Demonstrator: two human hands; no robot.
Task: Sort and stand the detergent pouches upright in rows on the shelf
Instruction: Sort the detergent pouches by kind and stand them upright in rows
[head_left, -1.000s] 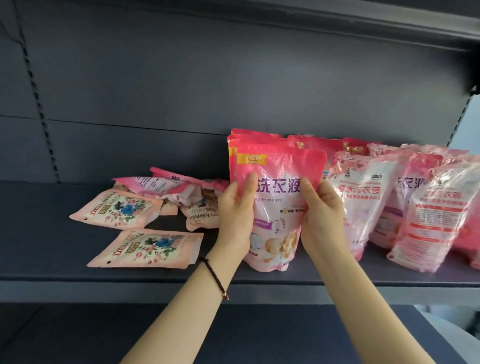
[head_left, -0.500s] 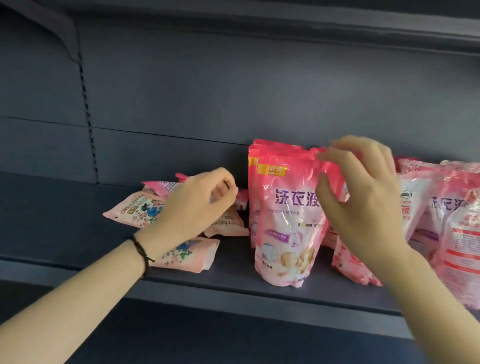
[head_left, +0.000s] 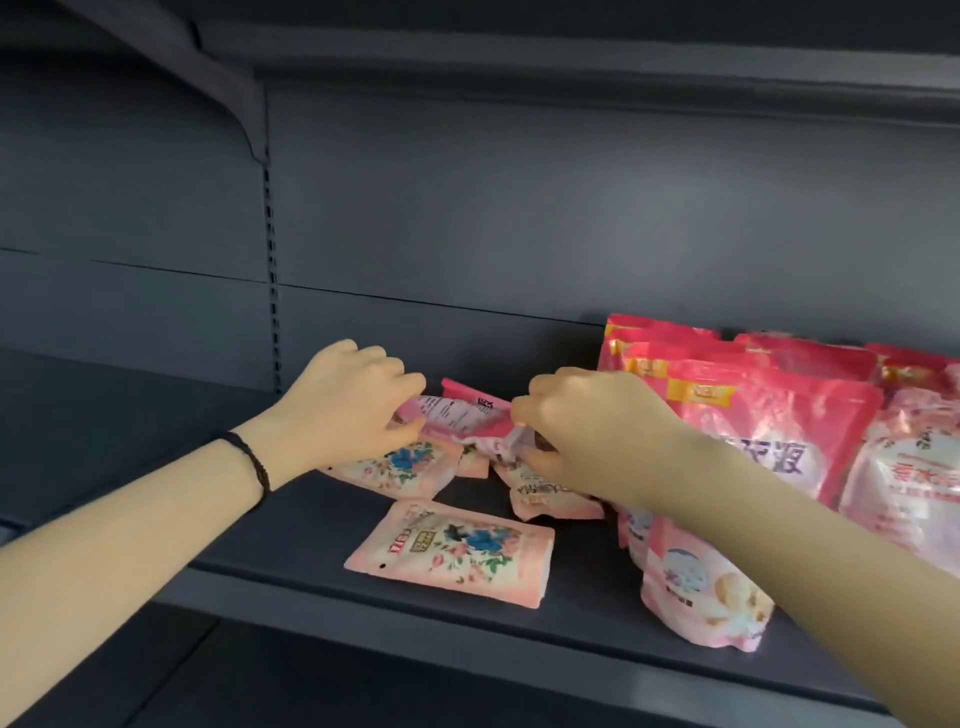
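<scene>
While reaching into the loose heap on the shelf (head_left: 571, 597), found left hand (head_left: 353, 410) with fingers curled round the left end of a pink pouch (head_left: 462, 410) lying flat, and right hand (head_left: 587, 426) pinching its crumpled right edge. Judged step in hand: lifting it out for sorting. Judged next need: raise clear of the heap, turn base down, stand just beside the standing pink pouches (head_left: 769, 447) at right. Counted lying: one pink for certain, three floral pouches (head_left: 452, 551), plus partly hidden slivers. Counted standing: at least five bright pink, at least one pale pouch (head_left: 893, 483); could not count past the frame edge.
</scene>
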